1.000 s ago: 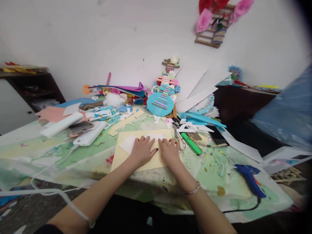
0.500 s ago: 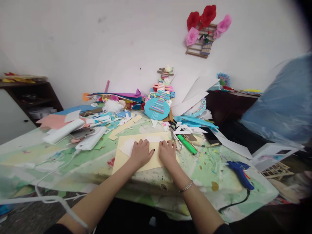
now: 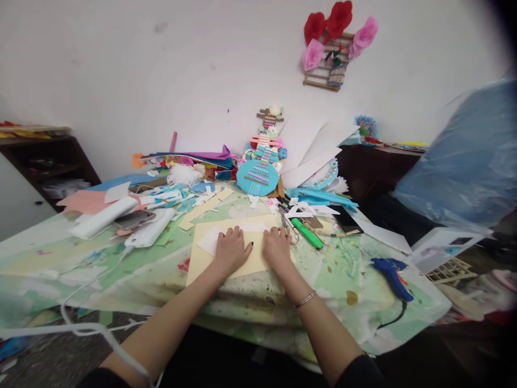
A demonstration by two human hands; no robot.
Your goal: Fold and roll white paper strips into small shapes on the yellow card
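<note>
A pale yellow sheet of paper [image 3: 202,257] lies on the table's near middle, with a white piece of paper [image 3: 210,241] on top of it. My left hand [image 3: 231,250] rests palm down on both sheets, fingers stretched flat. My right hand [image 3: 277,248] lies flat beside it on the yellow sheet, fingers spread forward. A metal bangle sits on my right wrist. Just right of my right hand lie scissors [image 3: 290,226] and a green marker [image 3: 307,233].
The table [image 3: 100,264] has a green paint-stained cover. A white power bank [image 3: 150,228] with a cable lies at left, a blue glue gun [image 3: 391,277] at right. Paper scraps and a blue paper guitar [image 3: 258,175] crowd the back. A blue plastic bag [image 3: 468,161] hangs at right.
Both hands stay flat on the paper. The camera has tilted up and shifted, so the wall flowers have come into view.
</note>
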